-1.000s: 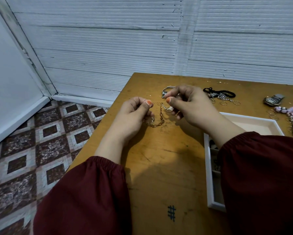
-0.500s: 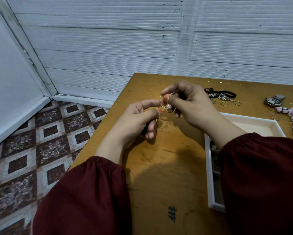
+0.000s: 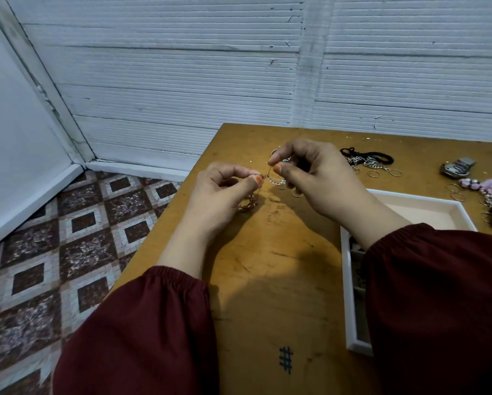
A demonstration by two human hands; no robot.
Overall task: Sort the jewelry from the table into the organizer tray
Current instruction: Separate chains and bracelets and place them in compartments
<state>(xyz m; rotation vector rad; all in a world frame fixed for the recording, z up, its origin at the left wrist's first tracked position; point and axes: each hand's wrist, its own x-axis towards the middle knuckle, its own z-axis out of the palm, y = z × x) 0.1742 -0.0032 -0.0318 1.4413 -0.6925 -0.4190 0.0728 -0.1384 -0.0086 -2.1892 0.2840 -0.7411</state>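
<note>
My left hand (image 3: 224, 192) pinches one end of a gold chain bracelet (image 3: 247, 205), whose links hang below my palm onto the wooden table (image 3: 267, 280). My right hand (image 3: 316, 175) pinches a thin silver ring piece with small stones (image 3: 276, 181) just right of my left thumb. The two pieces look linked between my thumbs. The white organizer tray (image 3: 345, 280) lies at the right, partly hidden under my right sleeve; some small dark pieces show in its near compartments.
Loose jewelry lies along the table's far right: a black cord with silver chain (image 3: 367, 158), several thin rings (image 3: 381, 173), a grey clip (image 3: 457, 167) and pink beaded pieces (image 3: 486, 186). The table's left edge drops to a tiled floor (image 3: 54, 252).
My hands have drawn slightly apart again, the left moving left and down. The silver ring piece now shows between my thumbs, and the gold chain hangs below my left palm.
</note>
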